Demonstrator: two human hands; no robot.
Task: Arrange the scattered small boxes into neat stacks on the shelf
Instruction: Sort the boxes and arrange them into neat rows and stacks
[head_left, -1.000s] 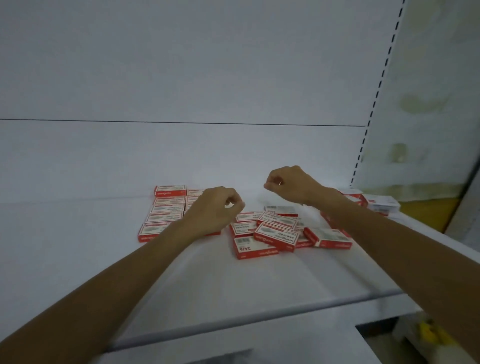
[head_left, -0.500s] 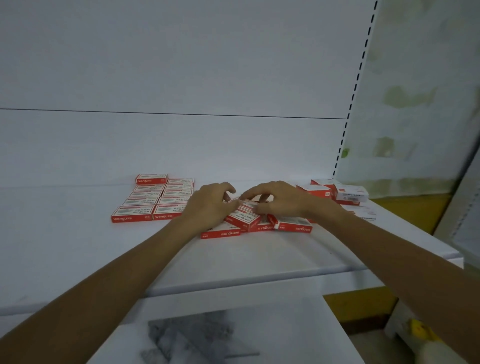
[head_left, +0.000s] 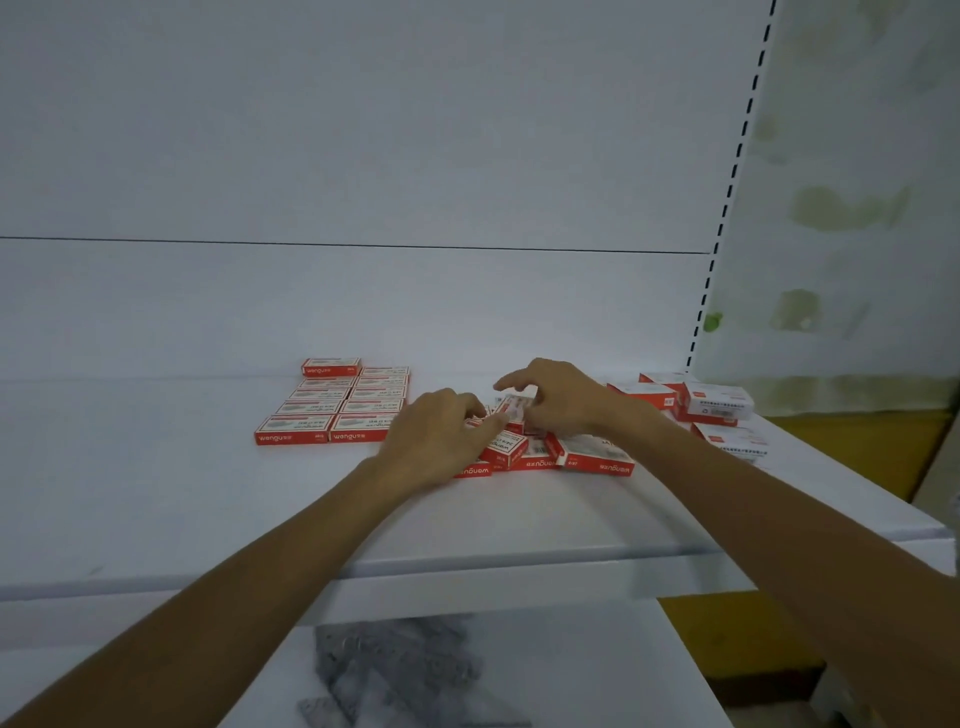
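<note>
Small red-and-white boxes lie on a white shelf (head_left: 197, 499). Two tidy rows of boxes (head_left: 343, 410) sit at the back left. In the middle is a loose pile of boxes (head_left: 576, 460). Both of my hands are on this pile. My right hand (head_left: 558, 400) pinches one tilted small box (head_left: 513, 411) raised above the pile, with its index finger stretched out. The curled fingertips of my left hand (head_left: 441, 439) press against the same box from the left and hide the boxes beneath.
More boxes, some white-topped (head_left: 714, 402), are heaped at the shelf's right end near the perforated upright (head_left: 727, 197). The shelf's front edge runs below my forearms. A lower shelf (head_left: 571, 670) carries a grey patch (head_left: 395, 665). A yellow surface (head_left: 857, 447) lies to the right.
Both hands dropped from above the pile onto it. The right hand then lifted one box on edge, and the left hand closed in on it. The view shifted lower.
</note>
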